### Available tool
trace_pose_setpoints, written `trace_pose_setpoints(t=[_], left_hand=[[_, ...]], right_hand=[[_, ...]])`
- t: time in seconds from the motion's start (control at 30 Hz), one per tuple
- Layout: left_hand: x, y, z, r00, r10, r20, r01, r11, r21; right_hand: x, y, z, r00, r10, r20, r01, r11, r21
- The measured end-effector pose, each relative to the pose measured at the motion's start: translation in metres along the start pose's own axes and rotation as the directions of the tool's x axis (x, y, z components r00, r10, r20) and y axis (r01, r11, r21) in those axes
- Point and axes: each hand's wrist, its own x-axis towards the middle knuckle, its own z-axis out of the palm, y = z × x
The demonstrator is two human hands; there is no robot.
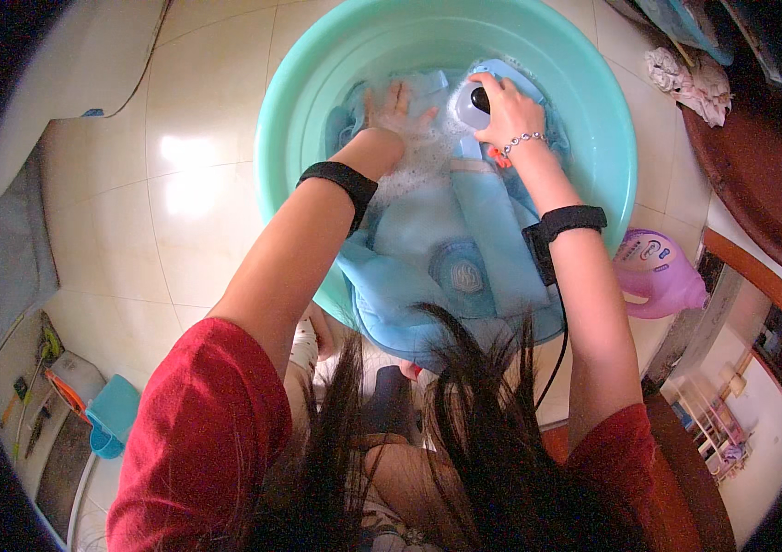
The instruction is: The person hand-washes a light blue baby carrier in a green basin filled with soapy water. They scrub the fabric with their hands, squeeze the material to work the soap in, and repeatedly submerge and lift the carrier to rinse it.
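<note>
A light blue fabric bag (pixel 418 221) with a wide strap and a round badge lies soaking in sudsy water, its near end over the rim of a large mint-green basin (pixel 282 184). At the basin's far left, my left hand (pixel 395 112) is spread flat on the wet fabric, partly under suds, with nothing held. My right hand (pixel 509 112) grips a round, whitish translucent scrubber (pixel 472 106) with a black knob, down against the far right of the bag. Its underside is hidden. Something small and orange (pixel 498 157) shows below that hand.
A purple detergent bottle (pixel 660 274) lies on the tiled floor right of the basin. Beyond it are a dark red-brown basin (pixel 759 175) and a crumpled pale cloth (pixel 688 85). A turquoise container (pixel 113 416) stands at lower left. A black cable (pixel 558 363) hangs from my right wrist strap.
</note>
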Motion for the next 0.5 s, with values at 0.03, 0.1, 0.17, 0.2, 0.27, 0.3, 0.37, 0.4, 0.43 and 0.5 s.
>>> trace_pose_setpoints(t=[0.03, 0.1, 0.17, 0.2, 0.27, 0.3, 0.37, 0.4, 0.43, 0.5], left_hand=[[0.0, 0.0, 0.001, 1.0, -0.001, 0.0, 0.001, 1.0, 0.013], [0.001, -0.001, -0.001, 1.0, 0.005, 0.02, -0.004, 0.999, -0.035], [0.003, -0.001, 0.001, 1.0, 0.01, 0.021, -0.01, 1.0, -0.021], [0.005, -0.002, 0.004, 1.0, 0.012, 0.013, -0.013, 1.0, 0.016], [0.008, -0.001, 0.009, 1.0, 0.017, 0.013, -0.017, 1.0, 0.018], [0.007, -0.001, 0.006, 1.0, 0.02, 0.02, -0.02, 1.0, -0.015], [0.008, 0.0, 0.008, 1.0, 0.019, 0.001, -0.019, 0.998, -0.061], [0.01, -0.001, 0.01, 1.0, 0.012, -0.027, -0.014, 0.997, -0.073], [0.011, -0.002, 0.013, 0.999, 0.01, -0.032, -0.012, 0.998, -0.064], [0.008, 0.0, 0.011, 1.0, 0.011, -0.021, -0.012, 1.0, -0.023]], right_hand=[[0.0, 0.0, 0.001, 1.0, 0.001, -0.015, -0.001, 1.0, 0.004], [0.0, 0.001, 0.003, 0.999, 0.004, -0.045, -0.004, 1.0, 0.01], [0.001, 0.002, 0.004, 0.999, 0.008, -0.043, -0.008, 1.0, 0.005], [0.0, 0.002, 0.003, 0.999, 0.009, -0.041, -0.009, 1.0, 0.003], [0.002, 0.001, 0.001, 0.999, 0.028, -0.015, -0.028, 1.0, 0.009], [0.003, 0.001, 0.0, 0.999, 0.038, -0.003, -0.038, 0.999, 0.013], [0.007, 0.003, 0.0, 0.997, 0.055, 0.055, -0.055, 0.998, 0.006], [0.011, 0.003, -0.001, 0.995, 0.061, 0.082, -0.061, 0.998, 0.002], [0.014, 0.003, -0.002, 0.993, 0.053, 0.102, -0.055, 0.998, 0.008], [0.019, 0.005, -0.002, 0.989, 0.039, 0.144, -0.042, 0.999, 0.018]])
